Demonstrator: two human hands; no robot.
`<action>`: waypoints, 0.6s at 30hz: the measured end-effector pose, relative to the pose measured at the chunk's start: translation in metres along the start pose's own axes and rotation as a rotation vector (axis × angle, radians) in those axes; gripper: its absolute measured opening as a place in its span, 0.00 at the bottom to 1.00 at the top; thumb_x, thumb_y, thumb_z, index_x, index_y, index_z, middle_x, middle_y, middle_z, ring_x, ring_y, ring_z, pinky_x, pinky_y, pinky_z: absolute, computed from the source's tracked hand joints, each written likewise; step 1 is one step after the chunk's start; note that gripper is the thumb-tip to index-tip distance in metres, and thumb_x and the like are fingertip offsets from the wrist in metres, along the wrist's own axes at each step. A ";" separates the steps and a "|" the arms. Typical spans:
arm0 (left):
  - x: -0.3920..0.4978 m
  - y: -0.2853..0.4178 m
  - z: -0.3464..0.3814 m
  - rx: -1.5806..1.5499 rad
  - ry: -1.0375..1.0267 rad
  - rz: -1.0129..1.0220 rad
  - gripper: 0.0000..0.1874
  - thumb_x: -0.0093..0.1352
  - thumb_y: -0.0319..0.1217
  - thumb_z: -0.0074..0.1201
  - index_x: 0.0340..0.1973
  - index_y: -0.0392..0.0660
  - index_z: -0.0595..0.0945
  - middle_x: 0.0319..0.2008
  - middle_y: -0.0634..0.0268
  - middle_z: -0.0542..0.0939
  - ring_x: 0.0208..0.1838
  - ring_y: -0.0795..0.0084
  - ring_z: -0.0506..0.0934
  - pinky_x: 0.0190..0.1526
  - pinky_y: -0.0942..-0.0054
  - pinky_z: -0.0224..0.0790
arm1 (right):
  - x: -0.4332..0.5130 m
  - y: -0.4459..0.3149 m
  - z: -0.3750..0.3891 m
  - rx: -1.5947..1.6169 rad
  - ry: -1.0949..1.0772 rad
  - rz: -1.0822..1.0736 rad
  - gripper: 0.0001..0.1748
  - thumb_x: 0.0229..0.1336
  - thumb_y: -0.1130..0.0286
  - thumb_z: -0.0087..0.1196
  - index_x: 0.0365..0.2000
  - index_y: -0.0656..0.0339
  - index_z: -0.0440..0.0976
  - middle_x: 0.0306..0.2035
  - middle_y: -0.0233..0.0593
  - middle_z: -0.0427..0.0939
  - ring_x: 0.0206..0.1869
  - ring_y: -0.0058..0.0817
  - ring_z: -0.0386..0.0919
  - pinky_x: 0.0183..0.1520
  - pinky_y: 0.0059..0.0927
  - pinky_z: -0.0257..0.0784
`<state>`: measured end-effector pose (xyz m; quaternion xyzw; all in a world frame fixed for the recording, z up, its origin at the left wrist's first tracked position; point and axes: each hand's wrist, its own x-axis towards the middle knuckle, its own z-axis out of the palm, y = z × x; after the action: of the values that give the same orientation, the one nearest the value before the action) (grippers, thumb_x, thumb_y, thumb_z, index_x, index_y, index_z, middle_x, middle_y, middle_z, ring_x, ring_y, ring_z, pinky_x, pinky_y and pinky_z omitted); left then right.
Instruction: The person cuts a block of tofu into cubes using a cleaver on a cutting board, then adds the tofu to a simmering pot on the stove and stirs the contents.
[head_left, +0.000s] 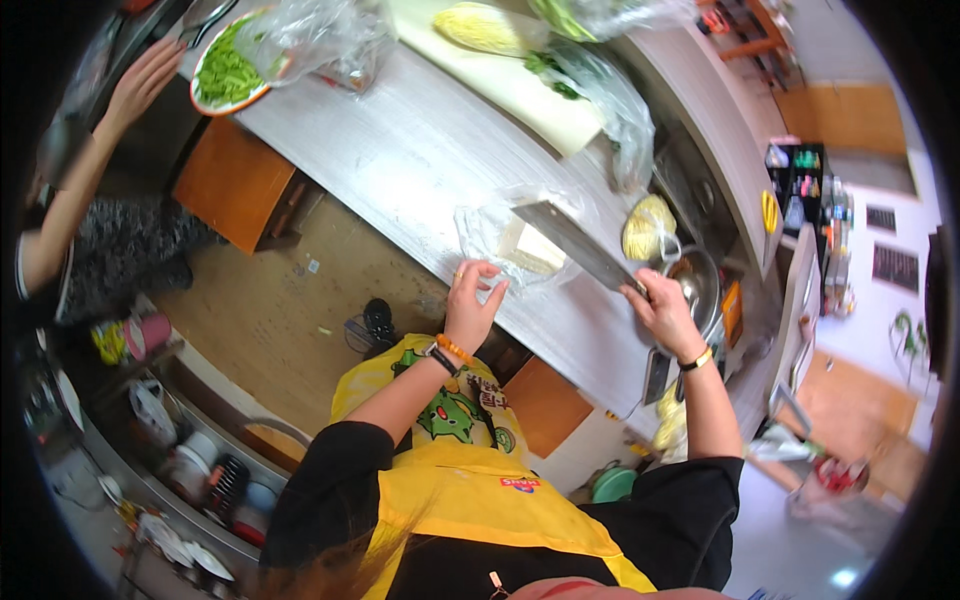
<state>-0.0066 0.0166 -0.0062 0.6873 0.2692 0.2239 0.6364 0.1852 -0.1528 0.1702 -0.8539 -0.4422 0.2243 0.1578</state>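
A kitchen cleaver (585, 244) is gripped by its handle in my right hand (664, 311), its broad blade raised at a slant over the counter. Under and beside the blade, a pale block that looks like tofu (536, 251) lies on a crumpled clear plastic bag (480, 225). The blade covers part of the block and bag; whether it touches the block I cannot tell. My left hand (472, 300) is just in front of the block at the counter's near edge, holding nothing, with thumb and fingers apart.
On the grey counter (360, 142) lie a pale cutting board (517, 94), a napa cabbage (480, 28), bagged leafy greens (600, 97), a yellow bagged bundle (649, 225) and a metal bowl (705, 281). Another person's hand (146, 79) is near a plate of chopped greens (225, 79).
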 end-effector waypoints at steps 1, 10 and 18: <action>0.000 -0.001 0.003 -0.013 0.023 -0.029 0.11 0.64 0.25 0.60 0.39 0.39 0.74 0.43 0.60 0.73 0.41 0.68 0.75 0.37 0.74 0.73 | 0.009 0.006 -0.002 -0.007 -0.060 -0.007 0.09 0.56 0.73 0.58 0.30 0.66 0.70 0.23 0.50 0.68 0.26 0.46 0.69 0.30 0.37 0.65; 0.000 0.002 0.030 0.058 0.227 -0.072 0.17 0.61 0.24 0.62 0.44 0.41 0.76 0.46 0.58 0.74 0.48 0.62 0.74 0.49 0.69 0.69 | 0.022 0.025 0.000 0.291 -0.168 0.293 0.03 0.56 0.77 0.57 0.30 0.65 0.73 0.18 0.39 0.70 0.17 0.27 0.67 0.23 0.28 0.62; 0.008 -0.007 0.042 0.031 0.249 -0.028 0.18 0.59 0.21 0.63 0.44 0.40 0.77 0.44 0.59 0.75 0.46 0.60 0.75 0.49 0.68 0.69 | 0.046 0.032 -0.005 -0.013 -0.303 -0.058 0.09 0.50 0.80 0.59 0.35 0.64 0.76 0.31 0.42 0.79 0.30 0.39 0.79 0.32 0.31 0.71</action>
<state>0.0265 -0.0094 -0.0172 0.6601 0.3591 0.2945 0.5904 0.2326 -0.1332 0.1482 -0.7980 -0.4870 0.3433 0.0902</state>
